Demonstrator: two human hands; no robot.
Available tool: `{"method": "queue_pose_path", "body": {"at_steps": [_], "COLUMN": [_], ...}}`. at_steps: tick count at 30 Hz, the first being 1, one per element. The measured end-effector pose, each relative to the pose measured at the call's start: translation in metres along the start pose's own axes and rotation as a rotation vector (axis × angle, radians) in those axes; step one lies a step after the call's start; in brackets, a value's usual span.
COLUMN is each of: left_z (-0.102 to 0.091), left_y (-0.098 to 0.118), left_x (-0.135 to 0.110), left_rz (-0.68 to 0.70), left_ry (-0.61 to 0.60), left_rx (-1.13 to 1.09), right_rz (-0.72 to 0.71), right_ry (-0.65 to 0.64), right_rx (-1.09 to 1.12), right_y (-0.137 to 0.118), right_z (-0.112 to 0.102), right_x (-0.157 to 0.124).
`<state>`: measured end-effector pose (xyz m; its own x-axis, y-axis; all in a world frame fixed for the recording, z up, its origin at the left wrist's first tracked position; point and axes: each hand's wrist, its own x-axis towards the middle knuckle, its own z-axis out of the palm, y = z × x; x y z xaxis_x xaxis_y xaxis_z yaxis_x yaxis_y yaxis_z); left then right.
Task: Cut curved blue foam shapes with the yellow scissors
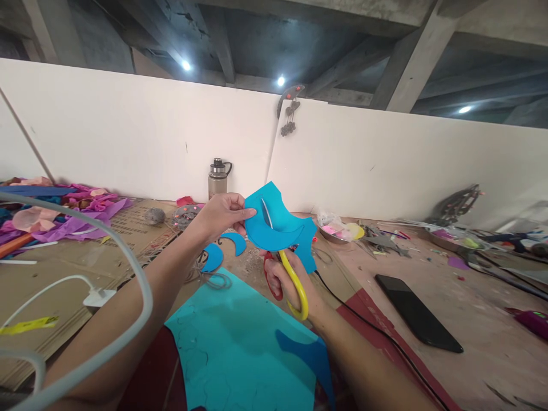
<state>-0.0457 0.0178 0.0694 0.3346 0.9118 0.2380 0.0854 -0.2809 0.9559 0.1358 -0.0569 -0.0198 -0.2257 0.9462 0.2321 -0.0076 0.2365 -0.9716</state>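
Observation:
My left hand (229, 214) pinches the left edge of a blue sheet (274, 200), perhaps felt or foam, with a crescent outline drawn on it. In my right hand (286, 279) is a pair of scissors (295, 282) with one yellow and one red handle. A blade shows through a slit in the sheet along the inner curve of the crescent. Cut blue crescents (234, 242) lie behind my left wrist. Below my hands spreads a large turquoise sheet (244, 342) with dark drawn outlines, and a blue offcut (306, 354) rests on its right side.
A black phone (417, 313) lies on the right. At the back stands a bottle (217, 178) before a white partition (141, 131). Colourful scraps (72, 211) are heaped on the left. A white cable (139, 297) loops across the near left, and a black cord (363, 311) passes under my right forearm.

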Motion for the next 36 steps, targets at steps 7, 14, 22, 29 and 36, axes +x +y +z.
{"method": "queue_pose_path", "body": {"at_steps": [7,14,22,29,36], "left_z": [-0.001,-0.002,-0.001,-0.002,0.0], "left_y": [-0.006,-0.007,-0.009,-0.011,-0.002], "left_x": [0.001,0.002,0.002,0.003,0.0], "left_rz": [0.042,0.029,0.024,0.017,0.031], "left_ry": [-0.029,-0.04,-0.054,-0.061,-0.034], "left_rx": [0.035,0.03,0.002,-0.017,-0.039], "right_rz": [0.023,0.067,0.068,0.099,0.064], "right_ry": [0.026,0.04,0.062,0.093,0.101], "right_rx": [0.081,0.098,0.104,0.113,0.07], "right_y": [0.007,0.013,0.012,0.008,0.008], "right_z": [0.001,0.0,0.002,0.004,0.003], "right_x": [0.0,0.001,0.002,-0.001,0.001]}}
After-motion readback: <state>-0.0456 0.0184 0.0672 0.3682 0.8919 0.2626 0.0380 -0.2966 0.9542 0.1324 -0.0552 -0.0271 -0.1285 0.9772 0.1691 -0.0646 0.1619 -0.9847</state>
